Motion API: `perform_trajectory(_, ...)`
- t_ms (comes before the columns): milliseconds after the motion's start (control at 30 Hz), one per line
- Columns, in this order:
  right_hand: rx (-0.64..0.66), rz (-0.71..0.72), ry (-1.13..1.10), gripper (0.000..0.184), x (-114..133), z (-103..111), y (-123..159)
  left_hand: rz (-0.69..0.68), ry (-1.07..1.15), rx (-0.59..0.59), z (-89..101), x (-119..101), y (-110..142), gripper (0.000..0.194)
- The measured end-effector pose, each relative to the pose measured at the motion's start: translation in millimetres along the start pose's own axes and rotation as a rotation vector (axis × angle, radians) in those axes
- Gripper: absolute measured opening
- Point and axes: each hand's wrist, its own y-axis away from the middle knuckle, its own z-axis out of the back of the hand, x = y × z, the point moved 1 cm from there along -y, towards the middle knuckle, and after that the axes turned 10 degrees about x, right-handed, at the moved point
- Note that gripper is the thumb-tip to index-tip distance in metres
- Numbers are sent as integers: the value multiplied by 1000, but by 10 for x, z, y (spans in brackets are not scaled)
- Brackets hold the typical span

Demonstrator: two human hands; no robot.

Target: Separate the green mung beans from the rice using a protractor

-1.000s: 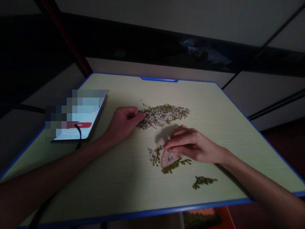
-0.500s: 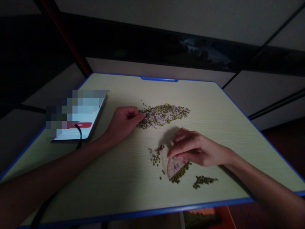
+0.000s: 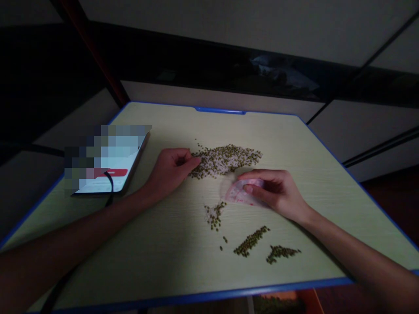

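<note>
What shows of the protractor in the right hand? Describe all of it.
The protractor is a thin, clear, half-round plate, apparently plastic, with reddish markings too blurred to read. Its straight edge faces the wearer, its curve away. The right hand pinches it between thumb and fingers, hiding its right end. It sits nearer the wearer than the large mixed pile; whether it touches the table is unclear.

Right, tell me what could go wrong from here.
The protractor in the right hand sits close to the mixed pile and might scatter it.

Green beans lie toward the near table edge; a stray sweep could spill some.

The cable passes behind the left forearm and might snag.
</note>
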Motion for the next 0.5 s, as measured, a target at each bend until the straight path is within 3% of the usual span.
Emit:
perform_trajectory(267,21,-60,47,18,-7,-23,3,6,-3,-6,0,0,6,31)
perform_trajectory(500,89,32,19,16,29,-16,-26,16,-21,-1,-5,-15,9,31)
